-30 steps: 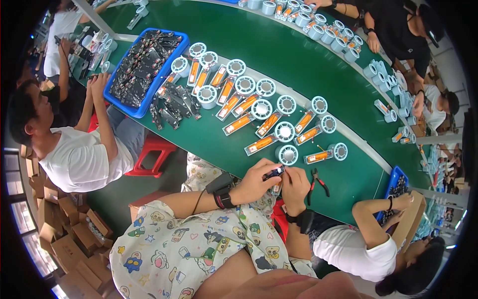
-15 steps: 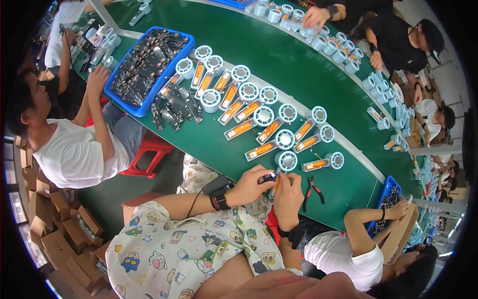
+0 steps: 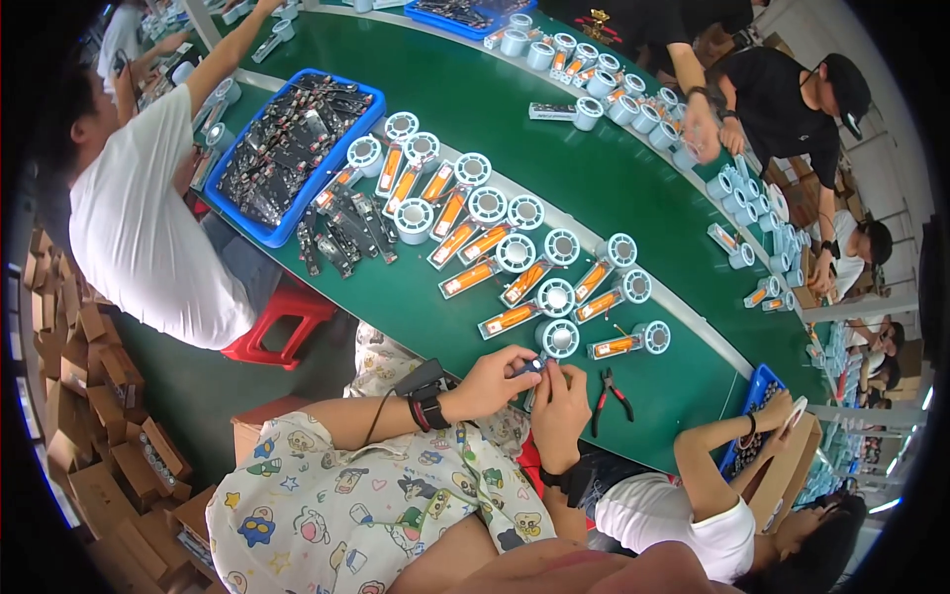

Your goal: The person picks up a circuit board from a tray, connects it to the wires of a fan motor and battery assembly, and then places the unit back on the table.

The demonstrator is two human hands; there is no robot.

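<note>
My left hand (image 3: 498,384) is closed with its fingertips around a small dark part (image 3: 531,366), whose exact kind I cannot make out. Right beside it, my right hand (image 3: 561,408) grips the handle of a light-blue unit with a round slotted head (image 3: 558,339); my fingers hide most of that handle. The dark part is against or very close to the handle. On the table just beyond lie several like units (image 3: 515,253) with orange cells in open handles. Red-handled pliers (image 3: 612,398) rest to the right of my right hand.
A blue bin (image 3: 259,230) full of black parts stands at the left, with loose black handle pieces (image 3: 348,230) beside it. A pale rail (image 3: 683,315) divides the table from the green belt (image 3: 495,89). Co-workers sit left and right; a red stool (image 3: 285,322) stands left.
My hands have shifted slightly, still close together. The left co-worker now leans away with an arm stretched out. A co-worker's hand opposite moved right, and a unit now lies on the belt.
</note>
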